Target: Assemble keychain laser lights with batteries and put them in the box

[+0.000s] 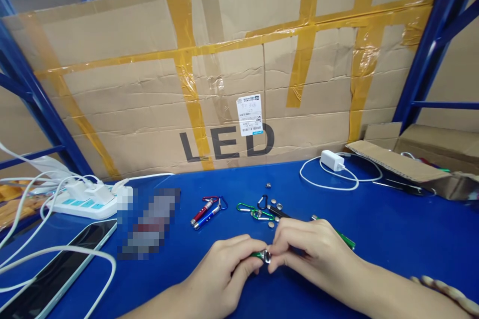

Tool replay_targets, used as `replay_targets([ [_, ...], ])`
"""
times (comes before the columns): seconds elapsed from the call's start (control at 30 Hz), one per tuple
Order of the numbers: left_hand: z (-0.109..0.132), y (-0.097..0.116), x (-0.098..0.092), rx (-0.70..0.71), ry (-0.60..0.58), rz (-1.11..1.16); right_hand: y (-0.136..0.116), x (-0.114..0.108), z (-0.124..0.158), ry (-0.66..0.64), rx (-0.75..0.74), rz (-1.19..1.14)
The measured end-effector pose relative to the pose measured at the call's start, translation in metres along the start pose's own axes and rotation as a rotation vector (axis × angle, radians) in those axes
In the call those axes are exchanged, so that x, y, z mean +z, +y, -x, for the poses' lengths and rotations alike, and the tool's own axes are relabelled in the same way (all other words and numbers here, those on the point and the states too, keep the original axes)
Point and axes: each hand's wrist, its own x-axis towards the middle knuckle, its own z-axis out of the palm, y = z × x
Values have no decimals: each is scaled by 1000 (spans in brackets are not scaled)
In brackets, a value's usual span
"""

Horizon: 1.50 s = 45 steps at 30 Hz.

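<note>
My left hand (224, 271) is closed around a small green keychain flashlight (262, 255), its open silver end facing right. Thumb and forefinger of my right hand (312, 244) pinch together right beside that end; whatever is between them is hidden. Behind my right hand lie a black flashlight (279, 212) and another green flashlight (345, 240), both partly covered. Several button cells (271, 225) are scattered near green carabiner clips (262, 216) and a black carabiner clip (262, 202). Farther left, a red flashlight (202, 212) and a blue flashlight (207, 218) lie side by side with their clips.
A white power strip (84, 207) with plugs and loose cables sits at the left, near a phone (63, 271). A white charger (332, 160) with a coiled cable lies back right, by an open cardboard box (441, 154). Taped cardboard (232, 79) walls the blue table's back.
</note>
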Motion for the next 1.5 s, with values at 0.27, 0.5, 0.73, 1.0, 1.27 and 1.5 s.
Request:
replay_targets([
  [0.27,2,-1,1,19,39,-36,-5,0,-5,45,99,-71],
  [0.5,1,-3,3,25,89,-20,-6,1,-6,102,110,-117],
  [0.73,0,-2,3,-27,60,-16,2,-1,-8,68,131,-131],
  [1.0,-2,3,0,-30,14,33,2,-5,-10,-33,75,-170],
  [1.27,-1,4,0,-18,-31,8,-2,-8,-9,-60,35,-108],
  [1.5,1,5,-3,10,-34,6,-2,-3,-9,-99,125,-123],
])
